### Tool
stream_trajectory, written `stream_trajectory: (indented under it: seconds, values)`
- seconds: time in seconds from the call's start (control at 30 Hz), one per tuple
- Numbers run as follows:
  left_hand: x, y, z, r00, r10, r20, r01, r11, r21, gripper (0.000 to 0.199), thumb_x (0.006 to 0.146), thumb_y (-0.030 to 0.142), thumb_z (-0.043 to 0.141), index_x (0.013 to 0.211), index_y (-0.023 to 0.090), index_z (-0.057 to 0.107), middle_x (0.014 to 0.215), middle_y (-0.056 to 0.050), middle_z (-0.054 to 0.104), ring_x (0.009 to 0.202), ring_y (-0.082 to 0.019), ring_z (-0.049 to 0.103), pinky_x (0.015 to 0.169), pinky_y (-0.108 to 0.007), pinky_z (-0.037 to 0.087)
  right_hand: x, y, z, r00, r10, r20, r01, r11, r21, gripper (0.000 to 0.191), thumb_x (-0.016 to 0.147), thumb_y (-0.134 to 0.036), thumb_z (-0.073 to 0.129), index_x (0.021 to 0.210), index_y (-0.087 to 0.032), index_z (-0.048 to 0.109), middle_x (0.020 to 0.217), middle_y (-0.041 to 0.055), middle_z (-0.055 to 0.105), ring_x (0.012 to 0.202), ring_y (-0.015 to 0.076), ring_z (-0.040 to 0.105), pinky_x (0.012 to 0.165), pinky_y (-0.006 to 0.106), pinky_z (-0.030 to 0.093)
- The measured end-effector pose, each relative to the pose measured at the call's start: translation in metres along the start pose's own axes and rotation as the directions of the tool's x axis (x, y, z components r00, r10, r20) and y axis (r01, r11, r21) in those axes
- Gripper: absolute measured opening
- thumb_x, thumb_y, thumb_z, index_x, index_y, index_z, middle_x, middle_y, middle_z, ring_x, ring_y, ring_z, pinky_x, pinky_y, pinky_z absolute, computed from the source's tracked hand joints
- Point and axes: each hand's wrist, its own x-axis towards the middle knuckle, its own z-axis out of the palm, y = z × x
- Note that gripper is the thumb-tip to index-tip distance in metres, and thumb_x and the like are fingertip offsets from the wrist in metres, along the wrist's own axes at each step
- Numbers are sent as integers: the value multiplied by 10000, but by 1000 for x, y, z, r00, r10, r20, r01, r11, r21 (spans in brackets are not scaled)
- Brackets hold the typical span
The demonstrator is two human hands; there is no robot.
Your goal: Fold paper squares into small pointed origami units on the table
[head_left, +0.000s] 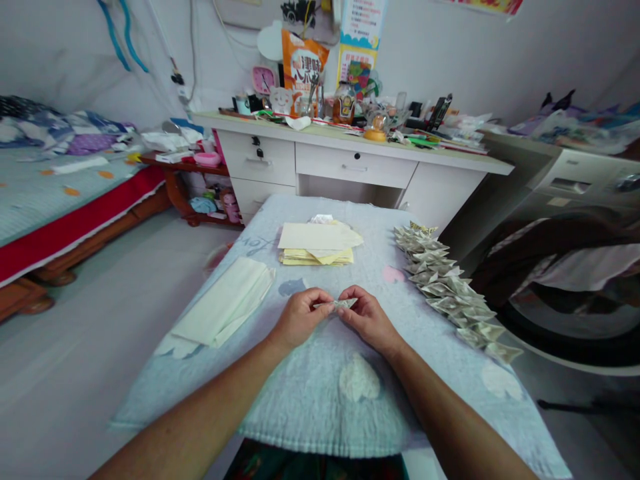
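A small folded paper piece [345, 303] is pinched between my two hands above the middle of the cloth-covered table [320, 373]. My left hand [303, 313] grips its left end with thumb and fingers. At the other end, my right hand [367, 315] closes on it the same way. Beyond the hands lies a stack of yellowish paper sheets [317, 257], topped by a paler sheet [313, 236]. Left of my left hand rests a folded bundle of pale paper [223, 303]. Along the right side run rows of folded paper pieces [445, 277] with pointed tips.
Behind the table stands a white desk [350, 163] crowded with a jar [344, 103], an orange snack bag [303, 67] and a pink clock [263, 80]. A washing machine [575, 180] is at the right, its door open. To the left is a bed [75, 193].
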Motion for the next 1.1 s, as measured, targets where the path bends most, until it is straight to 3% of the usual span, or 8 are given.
stream_trajectory:
  seconds: [0.1,0.27,0.47,0.6,0.83,1.03,1.1]
  values:
    - [-1,-2,-1,1000,21,-4,-21,999,27,141,782,272,634,769,138,677,716,-11,642,669,-123,567,632,-218,429,1,1,0,998,47,41,-45,998,-43,313,783,-470,667,837,-174,580,519,-83,348,465,68,255,444,207,196]
    - [-1,-1,2,999,-7,36,8,999,-32,188,791,311,622,843,135,664,755,-17,647,686,-130,575,622,-213,433,1,-1,-2,1000,3,20,-2,999,-52,291,800,-452,651,786,-168,589,536,-73,361,485,71,278,476,215,230]
    - [-3,0,1,999,50,17,-53,972,228,189,807,314,598,744,145,655,632,17,574,587,-105,487,563,-210,352,1,-4,-2,1000,-12,-20,12,1000,-8,280,777,-434,680,796,-168,595,611,-47,458,557,88,375,533,215,296]
    - [-4,2,1,995,82,52,-93,960,263,193,806,293,587,685,146,620,594,32,522,568,-96,456,550,-207,326,0,-5,-2,1000,-11,12,12,999,-43,291,783,-440,675,764,-155,617,612,-39,487,567,88,395,553,215,313]
    - [-5,10,2,995,37,97,-55,982,182,230,802,313,572,665,136,624,577,35,495,547,-89,414,525,-203,306,-2,-8,-10,997,17,69,-16,1000,-17,381,852,-498,574,774,-140,677,609,-17,542,574,101,451,575,226,344]
    - [-5,6,1,998,-16,63,8,992,129,257,809,353,568,691,135,634,553,43,462,538,-88,386,521,-206,291,0,-7,-14,1000,7,-8,-6,995,102,696,930,-636,231,856,-122,693,681,60,612,655,154,552,634,277,420]
    - [-4,4,1,999,-17,45,12,994,110,255,811,357,570,694,139,630,544,47,442,528,-87,375,511,-207,285,0,-8,-13,1000,0,-6,0,992,123,655,921,-643,269,901,-133,679,707,56,612,665,150,547,616,267,414]
